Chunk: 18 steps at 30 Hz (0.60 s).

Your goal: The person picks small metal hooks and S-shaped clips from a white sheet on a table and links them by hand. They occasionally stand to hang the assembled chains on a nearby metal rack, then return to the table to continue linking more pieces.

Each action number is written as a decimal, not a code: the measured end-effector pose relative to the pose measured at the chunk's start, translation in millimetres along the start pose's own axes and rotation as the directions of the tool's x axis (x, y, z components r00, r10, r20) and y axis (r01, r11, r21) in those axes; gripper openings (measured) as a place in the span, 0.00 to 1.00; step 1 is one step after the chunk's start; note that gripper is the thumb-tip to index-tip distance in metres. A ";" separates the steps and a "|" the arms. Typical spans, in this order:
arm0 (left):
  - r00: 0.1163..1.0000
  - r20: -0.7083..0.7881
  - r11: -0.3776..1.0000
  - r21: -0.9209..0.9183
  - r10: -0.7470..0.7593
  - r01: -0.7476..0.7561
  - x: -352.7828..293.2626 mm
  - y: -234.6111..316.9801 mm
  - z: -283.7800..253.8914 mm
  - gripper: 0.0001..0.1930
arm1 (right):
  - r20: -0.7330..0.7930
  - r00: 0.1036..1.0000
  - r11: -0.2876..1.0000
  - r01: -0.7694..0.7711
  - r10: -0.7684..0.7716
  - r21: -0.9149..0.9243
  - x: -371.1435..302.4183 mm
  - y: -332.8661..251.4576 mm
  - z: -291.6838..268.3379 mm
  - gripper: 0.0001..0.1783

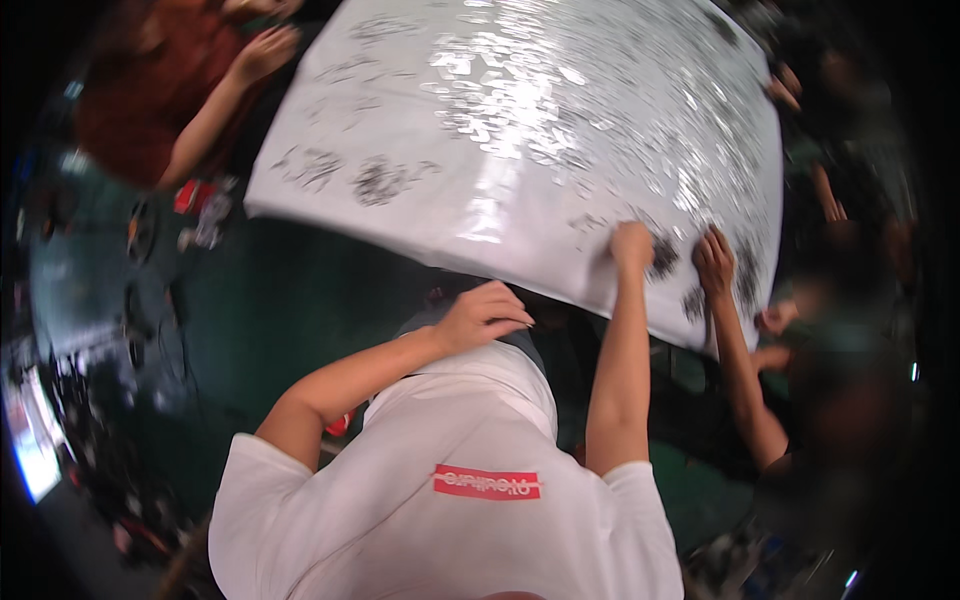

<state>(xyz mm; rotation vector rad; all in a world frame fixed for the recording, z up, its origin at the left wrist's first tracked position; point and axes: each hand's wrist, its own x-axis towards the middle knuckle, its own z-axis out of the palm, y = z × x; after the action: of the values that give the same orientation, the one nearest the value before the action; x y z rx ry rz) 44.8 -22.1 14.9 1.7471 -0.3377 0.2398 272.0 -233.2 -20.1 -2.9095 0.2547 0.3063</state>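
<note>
A white-covered table (430, 225) spreads out in front of me, strewn with many small, thin, shiny pieces (520, 100) too blurred to name. My right hand (632, 245) rests on its near right part, fingers bent down and closed, beside a dark clump of these pieces (663, 258). Whatever its fingertips hold is hidden. Off the near edge, in front of my waist, hovers my left hand (487, 316). Its fingers are curled together toward the thumb, and I cannot see what, if anything, lies between them.
Close on the right, a co-worker's hand (714, 262) reaches onto the table by other dark clumps (747, 275). More people's hands line the right edge. At the far left stands a person in a dark red top (160, 95). The floor (260, 300) is dark green.
</note>
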 end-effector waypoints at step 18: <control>0.998 -0.064 0.982 0.188 0.018 -0.006 -21.5 -23.7 -23.0 0.09 | 0.214 0.468 0.510 0.713 -0.857 0.482 -123.2 -337.5 57.6 0.18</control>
<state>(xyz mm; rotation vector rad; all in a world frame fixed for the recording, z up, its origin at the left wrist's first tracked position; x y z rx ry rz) 33.7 6.6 -9.6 1.9185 -0.2857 0.3460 207.0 123.3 14.2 -2.1844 -1.0349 0.6344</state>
